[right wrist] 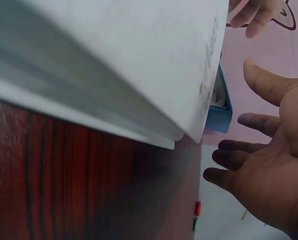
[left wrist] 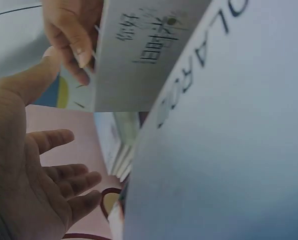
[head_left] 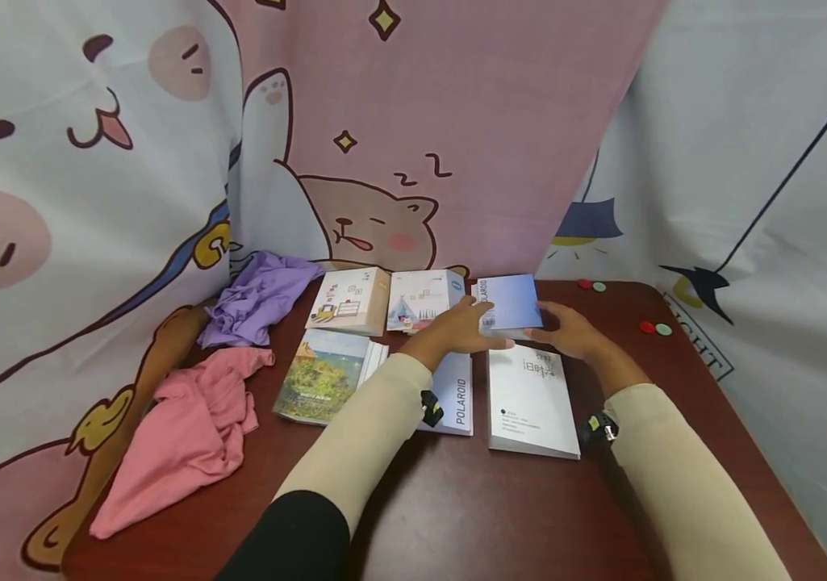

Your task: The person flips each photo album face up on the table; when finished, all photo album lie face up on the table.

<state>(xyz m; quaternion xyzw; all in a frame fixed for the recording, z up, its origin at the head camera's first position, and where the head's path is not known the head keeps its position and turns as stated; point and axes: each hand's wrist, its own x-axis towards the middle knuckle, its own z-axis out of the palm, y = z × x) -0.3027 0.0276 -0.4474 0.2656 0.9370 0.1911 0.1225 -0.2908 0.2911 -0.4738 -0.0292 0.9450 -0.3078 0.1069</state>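
Note:
At the back right of the table lies a blue book marked POLAROID (head_left: 515, 300). My left hand (head_left: 460, 325) is at its left edge, and my right hand (head_left: 569, 329) is at its right edge. Both hands have spread, relaxed fingers; whether they touch the book is hard to tell. In the left wrist view the left hand (left wrist: 19, 165) grips nothing; in the right wrist view the right hand (right wrist: 274, 145) looks just as bare. A white book (head_left: 529, 399) lies nearer, below the hands. Left of it, another POLAROID book (head_left: 457, 395) is partly hidden by my left arm.
Two thick illustrated books, one cream-edged (head_left: 344, 300) and one with a tent (head_left: 420, 300), lie at the back. A landscape-cover book (head_left: 322, 375) is nearer. Purple cloth (head_left: 261, 298) and pink cloth (head_left: 191, 420) lie left. Red and green discs (head_left: 648, 327) sit right.

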